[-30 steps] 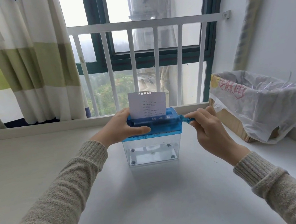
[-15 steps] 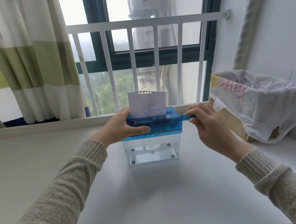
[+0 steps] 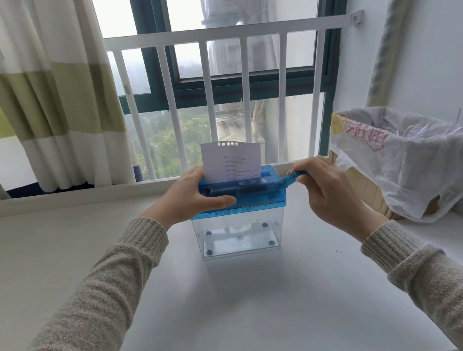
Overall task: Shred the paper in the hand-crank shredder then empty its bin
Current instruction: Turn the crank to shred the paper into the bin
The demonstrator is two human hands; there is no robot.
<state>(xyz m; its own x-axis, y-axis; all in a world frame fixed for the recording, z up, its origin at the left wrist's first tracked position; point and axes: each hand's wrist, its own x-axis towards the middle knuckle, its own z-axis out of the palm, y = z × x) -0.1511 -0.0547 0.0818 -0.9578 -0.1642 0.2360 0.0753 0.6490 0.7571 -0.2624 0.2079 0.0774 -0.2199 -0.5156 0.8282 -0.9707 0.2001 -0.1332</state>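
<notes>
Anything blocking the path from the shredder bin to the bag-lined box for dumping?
Nothing visible. The clear bin sits on the table, the bag-lined box to its right with its mouth open. Only the right hand on the crank lies between them; the left hand steadies the blue head.

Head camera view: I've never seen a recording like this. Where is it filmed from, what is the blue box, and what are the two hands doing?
The camera is worn on a person's head and looks forward and down, so both sleeved arms reach in from below. On the white table stands a small hand-crank shredder: a blue top on a clear bin, which looks nearly empty. A sheet of paper with printed lines stands upright in the top slot. The left hand grips the blue top, apparently to steady it. The right hand holds the crank at the shredder's right side. Further right sits a box lined with a plastic bag; thin paper strips show inside.
</notes>
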